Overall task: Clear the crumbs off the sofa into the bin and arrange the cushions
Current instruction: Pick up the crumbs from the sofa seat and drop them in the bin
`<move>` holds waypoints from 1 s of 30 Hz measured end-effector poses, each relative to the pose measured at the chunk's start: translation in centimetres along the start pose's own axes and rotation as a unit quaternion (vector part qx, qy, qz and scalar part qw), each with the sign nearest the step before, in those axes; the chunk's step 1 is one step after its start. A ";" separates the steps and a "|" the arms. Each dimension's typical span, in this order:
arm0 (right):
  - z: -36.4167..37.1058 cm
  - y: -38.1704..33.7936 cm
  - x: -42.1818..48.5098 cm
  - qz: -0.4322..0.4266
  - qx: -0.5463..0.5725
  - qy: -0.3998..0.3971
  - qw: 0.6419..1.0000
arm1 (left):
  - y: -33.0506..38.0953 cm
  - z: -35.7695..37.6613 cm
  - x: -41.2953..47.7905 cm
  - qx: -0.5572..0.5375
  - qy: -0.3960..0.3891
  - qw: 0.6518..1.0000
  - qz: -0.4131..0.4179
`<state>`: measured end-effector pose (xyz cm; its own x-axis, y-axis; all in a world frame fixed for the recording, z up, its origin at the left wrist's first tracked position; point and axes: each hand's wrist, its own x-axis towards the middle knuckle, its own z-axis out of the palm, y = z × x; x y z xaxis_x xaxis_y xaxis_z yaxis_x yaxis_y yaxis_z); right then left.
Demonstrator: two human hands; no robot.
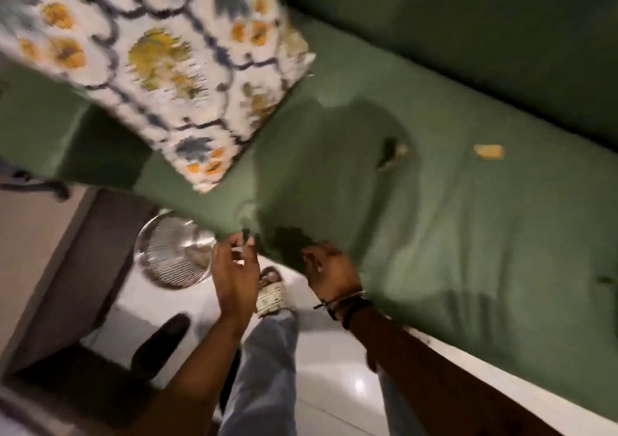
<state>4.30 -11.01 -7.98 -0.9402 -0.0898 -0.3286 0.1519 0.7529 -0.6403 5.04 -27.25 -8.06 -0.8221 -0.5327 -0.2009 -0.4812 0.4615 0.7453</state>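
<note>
Forearms come up from the bottom edge, the person bent over the front of the green sofa (468,235). Right hand (329,273) (wrist with dark bands) sits at the seat's front edge, knuckles toward the fabric; fingers hidden from this angle, so can't tell if it is pinching cloth or just pressing. Left hand (234,268) is just off the edge, fingers loosely spread and curled, nothing visibly held, cupped low as if to catch what gets swept off. Metal bin (177,255) stands on the pale floor right below the seat edge, beside the left hand, probably parked there so crumbs drop straight in. Crumbs not all cleared: a yellow scrap (489,152) lies mid-seat, a smaller bit (396,154) near it by a crease, both well away from the hands. Patterned cushion (157,64) leans at the sofa's far-left corner, tilted, not yet arranged. Sandalled foot (272,293) is planted between the two hands. Heavy motion blur overall; fine crumbs are not readable.
</note>
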 end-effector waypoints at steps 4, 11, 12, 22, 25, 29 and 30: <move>-12.8 13.8 -3.3 0.130 -0.069 0.151 0.977 | 8.7 9.4 -3.1 0.005 -0.128 0.986 0.109; -28.9 35.6 -11.2 0.376 -0.226 0.115 0.891 | 17.1 24.6 -1.2 0.111 -0.144 0.969 0.165; -29.5 37.5 -11.8 0.370 -0.233 0.094 0.895 | 17.7 26.1 -1.0 0.119 -0.146 0.970 0.154; -28.6 41.1 -12.5 0.316 -0.186 0.114 0.923 | 18.4 29.3 -1.8 0.129 -0.130 0.981 0.065; -29.0 38.5 -10.3 0.274 -0.074 0.152 0.947 | 18.9 28.6 -1.8 0.082 -0.090 0.992 0.044; -28.3 31.6 -1.5 0.176 0.068 0.126 0.974 | 19.1 27.7 -3.1 -0.051 -0.077 0.994 0.054; -27.7 29.7 1.3 0.163 0.093 0.114 0.976 | 18.9 27.1 -3.2 -0.075 -0.072 0.993 0.057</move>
<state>-0.84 29.33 -8.19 -0.8728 0.2973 -0.3870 0.4869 0.5842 -0.6494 -9.67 2.39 -10.60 -0.9087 -0.3711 -0.1911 -0.3409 0.3954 0.8529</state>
